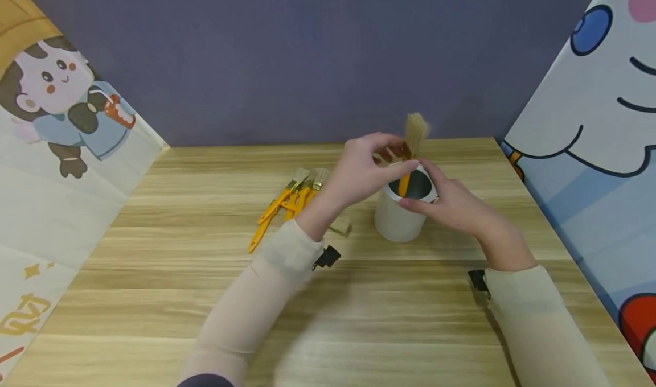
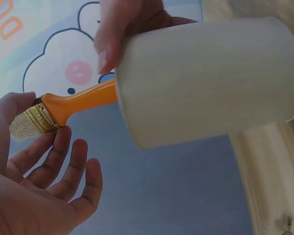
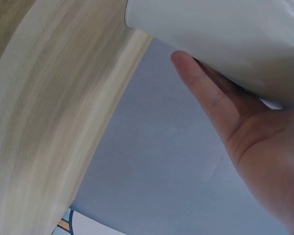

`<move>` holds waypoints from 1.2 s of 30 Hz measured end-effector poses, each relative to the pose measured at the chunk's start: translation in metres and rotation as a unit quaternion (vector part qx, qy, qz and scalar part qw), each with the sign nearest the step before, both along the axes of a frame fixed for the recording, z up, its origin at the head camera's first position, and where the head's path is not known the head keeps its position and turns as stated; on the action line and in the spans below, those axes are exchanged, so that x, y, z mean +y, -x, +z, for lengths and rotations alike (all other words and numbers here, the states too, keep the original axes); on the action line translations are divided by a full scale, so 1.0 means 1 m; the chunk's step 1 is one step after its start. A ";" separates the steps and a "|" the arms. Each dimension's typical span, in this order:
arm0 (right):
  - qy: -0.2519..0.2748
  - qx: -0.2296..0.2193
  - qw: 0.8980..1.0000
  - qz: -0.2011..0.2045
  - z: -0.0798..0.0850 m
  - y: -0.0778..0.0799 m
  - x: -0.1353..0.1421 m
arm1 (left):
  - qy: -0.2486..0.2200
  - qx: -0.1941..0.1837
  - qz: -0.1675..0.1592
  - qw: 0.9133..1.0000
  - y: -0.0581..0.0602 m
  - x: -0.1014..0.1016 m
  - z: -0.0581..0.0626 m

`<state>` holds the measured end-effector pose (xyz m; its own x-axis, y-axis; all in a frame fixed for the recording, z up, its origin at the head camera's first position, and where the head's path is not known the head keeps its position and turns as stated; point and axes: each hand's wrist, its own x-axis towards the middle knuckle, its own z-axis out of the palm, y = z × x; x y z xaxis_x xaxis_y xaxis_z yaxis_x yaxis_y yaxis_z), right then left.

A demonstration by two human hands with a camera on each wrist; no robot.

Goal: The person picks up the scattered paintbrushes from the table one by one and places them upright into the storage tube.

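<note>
A paintbrush (image 1: 415, 128) with pale bristles and an orange handle points bristles-up at the mouth of a white cylindrical container (image 1: 398, 223). My left hand (image 1: 365, 168) pinches it near the metal band between thumb and fingertips. In the left wrist view the brush handle (image 2: 93, 95) runs in past the container's rim, and its lower end is hidden inside. My right hand (image 1: 458, 206) grips the container at the rim, thumb on the near side and fingers on the far right. The right wrist view shows the container (image 3: 225, 34) against that hand.
Several more orange-handled paintbrushes (image 1: 289, 198) lie in a loose pile left of the container, partly hidden behind my left forearm. The wooden table (image 1: 205, 296) meets a dark back panel (image 1: 287, 62), with cartoon-printed panels on both sides.
</note>
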<state>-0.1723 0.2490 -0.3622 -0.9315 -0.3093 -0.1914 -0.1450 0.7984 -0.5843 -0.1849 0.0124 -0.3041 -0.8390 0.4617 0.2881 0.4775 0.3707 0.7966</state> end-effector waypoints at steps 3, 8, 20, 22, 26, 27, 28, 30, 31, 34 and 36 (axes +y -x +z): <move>0.001 -0.006 1.000 0.001 0.002 -0.001 0.000 | 0.017 -0.011 0.001 1.000 -0.001 0.002 -0.006; 0.006 -0.001 1.000 0.004 0.003 -0.001 0.000 | 0.093 0.014 0.020 0.995 0.001 0.006 -0.017; 0.000 0.011 1.000 0.007 0.002 0.000 0.000 | 0.161 -0.004 0.023 0.987 0.004 0.007 -0.032; -0.004 0.010 1.000 0.006 0.002 0.000 0.000 | 0.158 -0.005 0.022 0.987 0.005 0.006 -0.034; -0.010 0.002 1.000 0.001 0.003 0.000 0.000 | 0.149 -0.007 0.023 0.988 0.008 0.004 -0.037; -0.010 0.000 1.000 -0.002 0.003 -0.001 -0.001 | 0.148 -0.008 0.023 0.989 0.009 0.003 -0.037; -0.008 -0.001 1.000 -0.004 0.003 -0.001 0.000 | 0.148 -0.009 0.024 0.989 0.009 0.003 -0.038; -0.005 -0.004 1.000 -0.007 0.003 -0.001 0.000 | 0.146 -0.011 0.024 0.989 0.009 0.002 -0.038; -0.002 -0.004 1.000 -0.008 0.003 -0.001 0.000 | 0.146 -0.011 0.024 0.989 0.010 0.001 -0.037; 0.007 -0.004 1.000 -0.009 0.002 -0.001 0.001 | 0.146 -0.010 0.025 0.989 0.011 -0.002 -0.036; 0.011 -0.003 1.000 -0.010 0.002 -0.002 0.000 | 0.145 -0.007 0.028 0.989 0.012 -0.005 -0.033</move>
